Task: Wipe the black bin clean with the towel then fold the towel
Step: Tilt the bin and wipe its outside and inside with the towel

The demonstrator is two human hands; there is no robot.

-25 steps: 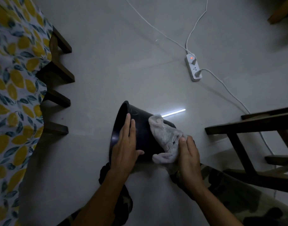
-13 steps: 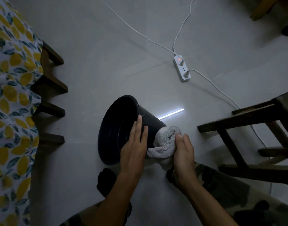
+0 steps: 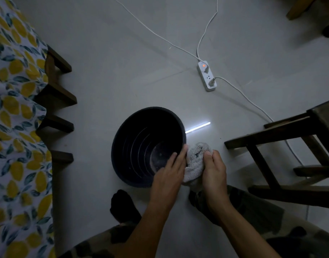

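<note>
- Dim room, pale tiled floor (image 3: 122,75); the only bright spot is a thin strip of light (image 3: 197,127) lying on the floor just right of the bin.
- Lemon-print cloth (image 3: 12,127) hangs down the left edge over dark wooden legs (image 3: 55,97). A wooden chair frame (image 3: 283,146) stands right. White power strip (image 3: 207,76) sits far right of centre, red lamp lit, cables running off both ways.
- Black bin (image 3: 141,142) sits on the floor mid-frame, mouth tipped up toward the person, ribbed inside and base visible. Probably angled that way so the inside can be checked and reached.
- Left hand (image 3: 169,174) lies over the near-right rim, fingers spread and curled onto the wall, thumb side hidden. Reads as a bracing hold: keeps the bin from rolling or sliding under wiping pressure.
- Right hand (image 3: 214,170) is closed around a bunched pale towel (image 3: 196,161), pressing it to the bin's outer right side, just beside the left hand.
- Towel is wadded rather than flat, which gives a firmer pad for scrubbing a curved wall.
- Judgement: still in the wiping step, outside wall. Inside looks dusty at the base, hard to be sure in this light. Folding not yet started.
- Person crouches or sits close, camouflage-pattern trousers (image 3: 253,211) and a dark sock (image 3: 122,205) near the bin. Short reach, so both hands can load the bin.
- Risk: power strip and cables lie well apart from the work, fine unless the towel is wet.
</note>
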